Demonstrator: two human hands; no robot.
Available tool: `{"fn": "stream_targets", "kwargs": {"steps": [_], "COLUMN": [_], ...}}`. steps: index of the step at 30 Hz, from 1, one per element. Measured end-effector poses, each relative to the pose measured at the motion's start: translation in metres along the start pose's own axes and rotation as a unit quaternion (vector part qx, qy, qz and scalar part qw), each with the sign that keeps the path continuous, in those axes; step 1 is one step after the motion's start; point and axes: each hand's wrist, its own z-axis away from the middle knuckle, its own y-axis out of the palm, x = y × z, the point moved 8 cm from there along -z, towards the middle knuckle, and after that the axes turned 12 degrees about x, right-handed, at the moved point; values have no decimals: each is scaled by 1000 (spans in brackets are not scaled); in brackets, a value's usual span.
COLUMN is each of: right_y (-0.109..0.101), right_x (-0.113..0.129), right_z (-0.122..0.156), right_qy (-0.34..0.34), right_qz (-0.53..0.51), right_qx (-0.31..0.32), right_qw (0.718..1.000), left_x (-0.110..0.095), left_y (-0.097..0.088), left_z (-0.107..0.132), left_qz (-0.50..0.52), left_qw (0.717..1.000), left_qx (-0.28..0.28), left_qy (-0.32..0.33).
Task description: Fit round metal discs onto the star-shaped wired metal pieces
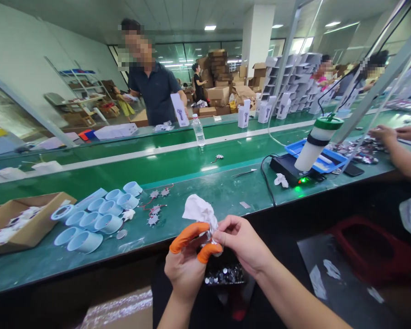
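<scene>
My left hand (187,265), with orange finger cots on thumb and index finger, pinches a crumpled white tissue (199,210) over the bench's near edge. My right hand (245,242) closes its thumb and fingertips on the tissue's lower end from the right. Something small and shiny shows between the fingers, but its kind is hidden. Below the hands, a dark container holds many small shiny discs (226,275). To the left on the bench lie several grey star-shaped parts (154,210) with red wires. Beside them, light-blue plastic cups (109,223) lie on their sides.
A cardboard box (41,224) of white pieces stands at left. On the right are a black device (284,170) with green lights, a white cylinder (313,148) and a blue tray (340,163). A water bottle (198,131) stands beyond. A co-worker's hands (385,135) work at far right.
</scene>
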Motion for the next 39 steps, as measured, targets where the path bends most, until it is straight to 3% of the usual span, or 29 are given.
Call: {"fn": "stream_targets", "kwargs": {"steps": [5, 11, 18, 22, 29, 39], "right_y": [-5, -6, -8, -9, -24, -33], "right_x": [7, 24, 6, -1, 15, 20], "right_z": [2, 8, 9, 8, 3, -4], "right_qy": [-38, -61, 11, 23, -36, -13], "right_qz": [-4, 24, -117, -147, -1, 99], "right_qx": [-27, -49, -13, -8, -62, -62], "right_qw": [999, 997, 993, 989, 997, 993], "left_x": [0, 14, 21, 17, 17, 34], "left_y": [3, 0, 2, 5, 7, 1], "left_z": [0, -1, -3, -6, -9, -4], "left_qz": [42, 55, 75, 69, 37, -87], "left_qw": [998, 996, 996, 997, 999, 992], "left_qx": [-42, -58, -44, -24, 9, 92], "left_qy": [5, -30, -36, -20, -12, -25]}}
